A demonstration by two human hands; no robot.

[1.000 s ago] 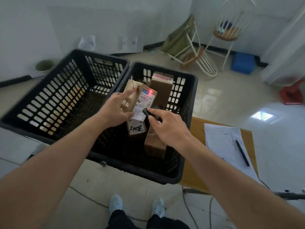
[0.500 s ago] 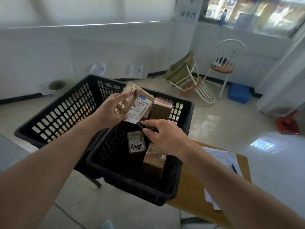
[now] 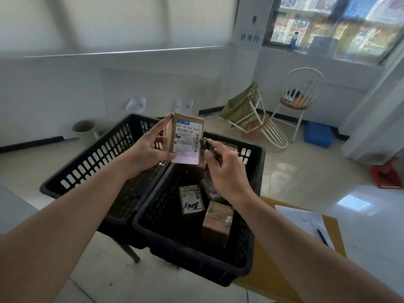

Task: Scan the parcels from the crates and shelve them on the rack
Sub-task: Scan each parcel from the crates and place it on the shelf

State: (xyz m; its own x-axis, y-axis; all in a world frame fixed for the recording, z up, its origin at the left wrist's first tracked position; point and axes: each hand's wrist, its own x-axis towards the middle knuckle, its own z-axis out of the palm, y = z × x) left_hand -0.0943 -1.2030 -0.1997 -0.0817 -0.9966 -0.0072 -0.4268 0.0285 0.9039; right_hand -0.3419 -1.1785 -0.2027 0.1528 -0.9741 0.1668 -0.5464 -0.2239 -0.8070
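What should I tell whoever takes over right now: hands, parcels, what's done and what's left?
Left hand grips a labelled parcel, held up above the crates with its label facing the camera.
Right hand holds the small black scanner right at the label's right edge.
Right crate holds at least three more parcels, including a labelled box and a taped carton. Left crate shows no parcels in its visible part.
Done: one parcel picked out and presented to the scanner; whether the scan registered cannot be told.
Left: shelve this parcel, then scan and shelve the rest. The rack is out of view.
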